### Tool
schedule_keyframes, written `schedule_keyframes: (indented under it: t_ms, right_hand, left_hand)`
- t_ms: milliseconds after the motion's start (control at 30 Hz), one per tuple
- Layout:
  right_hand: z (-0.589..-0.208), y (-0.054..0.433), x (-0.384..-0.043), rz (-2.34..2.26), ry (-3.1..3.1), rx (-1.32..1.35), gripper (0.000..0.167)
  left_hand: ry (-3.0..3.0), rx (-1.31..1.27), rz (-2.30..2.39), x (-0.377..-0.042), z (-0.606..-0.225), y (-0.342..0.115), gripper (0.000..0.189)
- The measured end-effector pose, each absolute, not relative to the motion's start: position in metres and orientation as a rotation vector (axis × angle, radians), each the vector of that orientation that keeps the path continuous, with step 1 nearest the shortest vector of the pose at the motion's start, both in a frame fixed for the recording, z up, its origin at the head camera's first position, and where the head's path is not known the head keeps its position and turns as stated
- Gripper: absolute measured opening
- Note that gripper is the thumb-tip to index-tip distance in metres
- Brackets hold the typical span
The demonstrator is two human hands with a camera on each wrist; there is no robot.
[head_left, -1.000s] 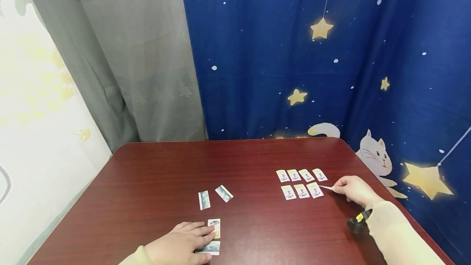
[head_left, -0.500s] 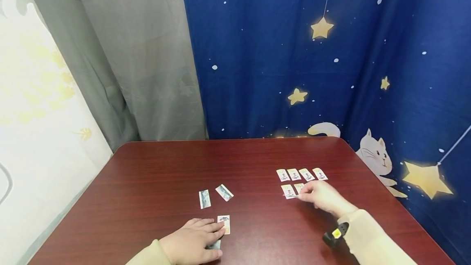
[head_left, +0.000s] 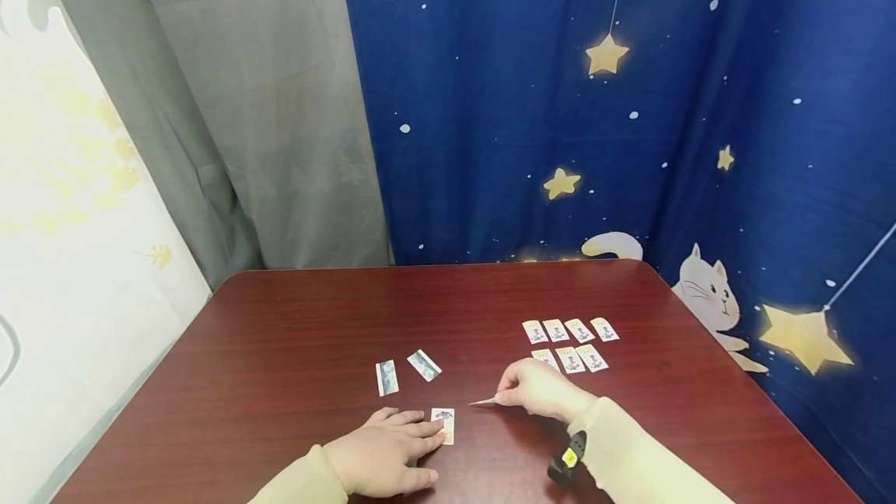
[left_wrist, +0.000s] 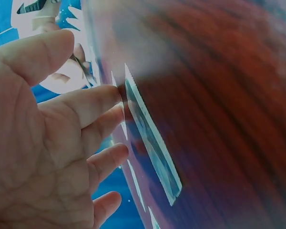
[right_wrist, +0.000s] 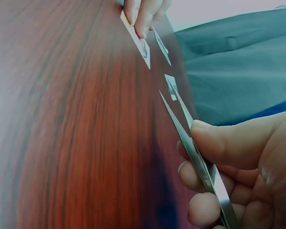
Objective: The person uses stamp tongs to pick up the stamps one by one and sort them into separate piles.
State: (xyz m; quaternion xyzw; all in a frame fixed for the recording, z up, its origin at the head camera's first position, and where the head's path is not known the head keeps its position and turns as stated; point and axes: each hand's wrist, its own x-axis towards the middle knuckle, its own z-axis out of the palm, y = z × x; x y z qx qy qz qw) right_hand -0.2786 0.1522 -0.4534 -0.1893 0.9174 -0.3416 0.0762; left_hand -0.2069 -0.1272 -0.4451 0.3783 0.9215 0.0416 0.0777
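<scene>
In my right hand (head_left: 542, 391) I pinch a pair of metal tweezers (right_wrist: 200, 167) between thumb and fingers. Their two tips stand slightly apart with nothing visible between them, pointing left over the table in the head view. My left hand (head_left: 385, 449) lies palm down with its fingers spread. Its fingertips touch a small picture card (head_left: 444, 416) lying flat on the table. Another grey-green card (left_wrist: 152, 148), lying under the palm, shows in the left wrist view; in the head view the hand covers nearly all of it.
Two landscape cards, one upright (head_left: 386, 378) and one slanted (head_left: 424, 365), lie beyond my left hand. At the right, several matching cards lie in a back row (head_left: 578, 330) and a front row (head_left: 593, 358). Curtains (head_left: 490, 138) hang behind the brown table (head_left: 308, 317).
My right hand has swept left with the tweezers, from beside the card rows to near my left hand. My left hand has slid right, and the card under its fingertips has shifted right with it.
</scene>
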Motion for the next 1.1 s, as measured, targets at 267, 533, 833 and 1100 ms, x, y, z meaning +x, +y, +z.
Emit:
schedule_keyframes:
  t_ms: [267,533,833,1100]
  right_hand:
    - [-0.459,0.138,-0.286,-1.029,2.670,-0.524,0.013]
    - [-0.457,0.133,-0.294,-0.991,2.649,-0.537,0.014]
    - [-0.462,0.133,-0.292,-1.092,2.592,-0.532,0.013]
    - [-0.466,0.136,-0.284,-1.207,2.564,-0.508,0.011]
  left_hand:
    - [2.733,1.157,0.143,-0.210,-0.445,-0.124,0.055]
    - [2.728,1.186,0.127,-0.213,-0.445,-0.124,0.052]
    - [2.702,1.202,0.164,-0.219,-0.445,-0.126,0.052]
    - [2.750,1.201,0.163,-0.221,-0.445,-0.128,0.052]
